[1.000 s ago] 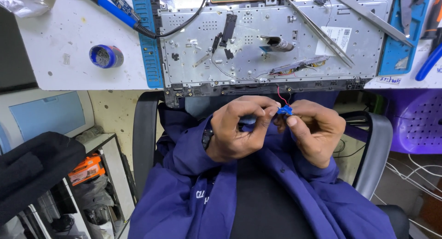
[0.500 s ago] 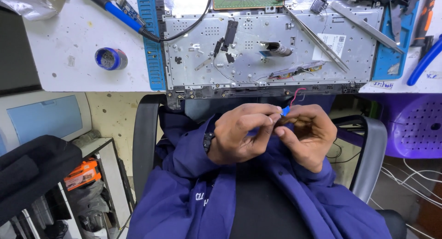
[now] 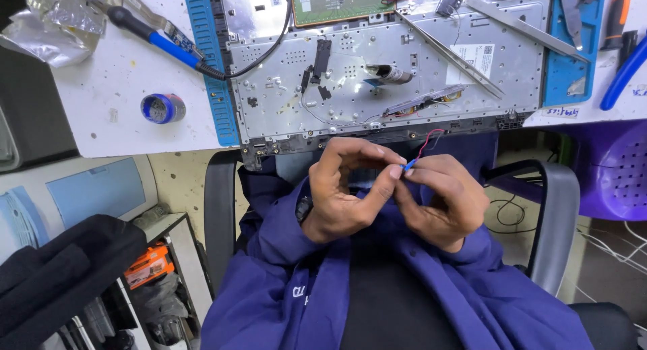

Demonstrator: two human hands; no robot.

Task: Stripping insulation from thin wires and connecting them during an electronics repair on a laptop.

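Observation:
Both hands meet over my lap, just below the desk edge. My left hand (image 3: 344,188), with a dark watch on its wrist, pinches a small blue part (image 3: 410,164) between thumb and forefinger. My right hand (image 3: 441,198) grips the same part from the other side. A thin red and black wire (image 3: 428,139) rises from the part toward the desk. Right above the hands, an opened laptop chassis (image 3: 377,87) with a silver metal plate lies on the desk.
A soldering iron with a blue handle (image 3: 158,38) and a round blue tin (image 3: 162,108) lie on the white desk (image 3: 108,73) at the left. Metal tweezers (image 3: 448,52) rest on the chassis, a green circuit board (image 3: 337,3) above it. A purple plastic stool (image 3: 617,168) stands at the right.
The hands have stayed together at the blue part, the fingers shifting on it. The wire now points up and to the right. The view has tilted a little.

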